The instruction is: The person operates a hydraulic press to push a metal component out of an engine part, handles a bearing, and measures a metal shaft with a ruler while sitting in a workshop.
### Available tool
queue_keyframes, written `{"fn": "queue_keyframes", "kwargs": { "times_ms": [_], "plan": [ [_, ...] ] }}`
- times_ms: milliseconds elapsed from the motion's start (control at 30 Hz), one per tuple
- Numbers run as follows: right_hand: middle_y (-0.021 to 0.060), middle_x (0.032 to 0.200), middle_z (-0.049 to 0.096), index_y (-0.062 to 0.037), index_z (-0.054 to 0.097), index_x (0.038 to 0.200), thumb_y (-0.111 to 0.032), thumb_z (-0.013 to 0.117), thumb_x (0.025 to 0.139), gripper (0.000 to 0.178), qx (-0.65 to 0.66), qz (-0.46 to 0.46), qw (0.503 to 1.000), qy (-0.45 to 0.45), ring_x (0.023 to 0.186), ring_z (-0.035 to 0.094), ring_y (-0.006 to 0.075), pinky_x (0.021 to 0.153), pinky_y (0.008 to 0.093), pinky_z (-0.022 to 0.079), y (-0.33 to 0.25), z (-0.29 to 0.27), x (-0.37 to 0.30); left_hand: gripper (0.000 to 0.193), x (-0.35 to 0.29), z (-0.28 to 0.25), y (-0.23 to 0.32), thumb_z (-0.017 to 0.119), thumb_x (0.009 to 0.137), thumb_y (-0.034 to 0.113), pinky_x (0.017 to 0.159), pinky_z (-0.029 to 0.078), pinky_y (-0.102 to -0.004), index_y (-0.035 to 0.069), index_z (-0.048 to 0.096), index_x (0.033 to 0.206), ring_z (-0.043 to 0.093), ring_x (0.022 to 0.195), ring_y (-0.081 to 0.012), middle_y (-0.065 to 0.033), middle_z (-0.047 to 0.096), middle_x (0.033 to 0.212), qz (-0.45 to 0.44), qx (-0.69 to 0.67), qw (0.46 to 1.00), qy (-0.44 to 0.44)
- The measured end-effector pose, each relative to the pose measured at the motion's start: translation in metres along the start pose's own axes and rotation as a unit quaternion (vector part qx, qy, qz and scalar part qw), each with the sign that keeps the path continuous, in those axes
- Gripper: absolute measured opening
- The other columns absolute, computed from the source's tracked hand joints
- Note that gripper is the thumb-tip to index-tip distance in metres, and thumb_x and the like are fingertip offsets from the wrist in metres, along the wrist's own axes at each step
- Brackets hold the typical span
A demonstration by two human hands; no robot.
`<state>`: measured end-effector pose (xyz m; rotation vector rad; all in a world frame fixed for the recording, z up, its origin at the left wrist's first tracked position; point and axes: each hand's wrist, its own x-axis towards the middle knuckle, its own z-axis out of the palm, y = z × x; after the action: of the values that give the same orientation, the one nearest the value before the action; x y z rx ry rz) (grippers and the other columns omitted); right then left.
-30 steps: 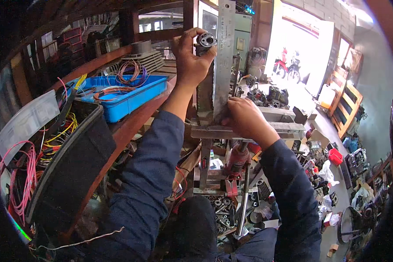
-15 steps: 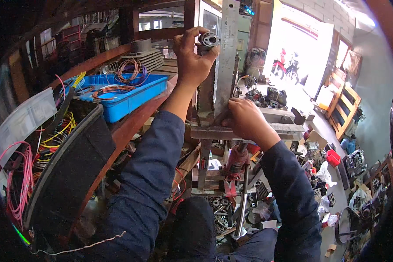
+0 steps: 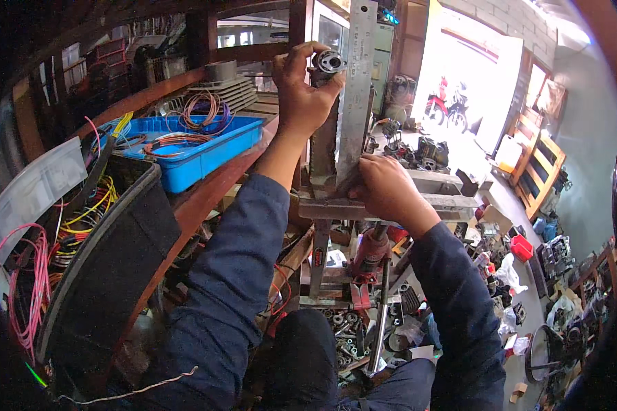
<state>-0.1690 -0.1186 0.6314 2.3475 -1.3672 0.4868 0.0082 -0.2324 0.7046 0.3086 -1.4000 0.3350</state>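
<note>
My left hand [image 3: 303,97] is raised, its fingers and thumb wrapped round a short cylindrical metal part [image 3: 330,62] with a round bore at its end. Right beside that part stands a long steel ruler [image 3: 356,92], upright, with its lower end down at a metal frame's crossbar [image 3: 452,205]. My right hand [image 3: 391,183] is closed on the foot of the ruler, just above the crossbar; its fingertips are partly hidden. Below the crossbar sits a red bottle jack [image 3: 371,255] with a metal handle bar [image 3: 381,318] slanting down from it.
To the left, a blue tray [image 3: 212,152] holds coiled wires, and a black bin [image 3: 110,253] is full of coloured wires. Metal parts [image 3: 349,335] litter the floor below. At the right are a red container [image 3: 521,248] and a wooden pallet [image 3: 545,168]; motorcycles [image 3: 449,106] stand by the bright doorway.
</note>
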Motion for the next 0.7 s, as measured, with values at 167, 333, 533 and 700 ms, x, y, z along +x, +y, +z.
{"fn": "queue_keyframes", "kwargs": {
  "times_ms": [167,333,533,700],
  "plan": [
    [0.0159,0.096,0.066,-0.0006,0.062,0.095,-0.027,0.080,0.074,0.038,0.001,0.004,1.000,0.009,0.099,0.065,0.0357,0.088,0.0459,0.051,0.0009,-0.0012,-0.0014,0.046,-0.0005,0.0054,-0.0027,0.080,0.074,0.009,0.093,0.042,-0.0407,0.016,0.062,0.115,0.053,0.102,-0.0256,-0.0034,0.065,0.108,0.005,-0.006,1.000,0.008],
    [0.0161,0.097,0.066,-0.0009,0.063,0.095,-0.028,0.079,0.075,0.038,-0.003,0.000,1.000,-0.003,0.099,0.065,0.0358,0.088,0.0464,0.051,0.0016,-0.0023,-0.0006,0.047,-0.0009,0.0074,-0.0035,0.082,0.070,0.016,0.096,0.036,-0.0414,0.018,0.061,0.112,0.048,0.103,-0.0275,-0.0020,0.060,0.106,-0.029,-0.048,0.998,0.002],
    [0.0169,0.098,0.066,0.0002,0.062,0.096,-0.027,0.079,0.075,0.038,0.009,0.003,1.000,0.005,0.102,0.064,0.0366,0.089,0.0466,0.050,0.0010,-0.0006,-0.0005,0.048,-0.0005,0.0064,-0.0059,0.082,0.069,0.015,0.095,0.036,-0.0412,0.017,0.062,0.112,0.048,0.102,-0.0276,-0.0023,0.060,0.106,-0.013,-0.037,0.999,0.006],
    [0.0173,0.098,0.066,0.0003,0.062,0.096,-0.026,0.079,0.075,0.037,0.007,-0.002,1.000,0.014,0.101,0.064,0.0373,0.089,0.0468,0.051,0.0001,-0.0027,-0.0012,0.046,0.0023,0.0029,-0.0008,0.082,0.071,0.013,0.094,0.039,-0.0410,0.016,0.062,0.113,0.051,0.101,-0.0268,-0.0033,0.063,0.107,-0.003,-0.018,1.000,0.003]
  ]
}}
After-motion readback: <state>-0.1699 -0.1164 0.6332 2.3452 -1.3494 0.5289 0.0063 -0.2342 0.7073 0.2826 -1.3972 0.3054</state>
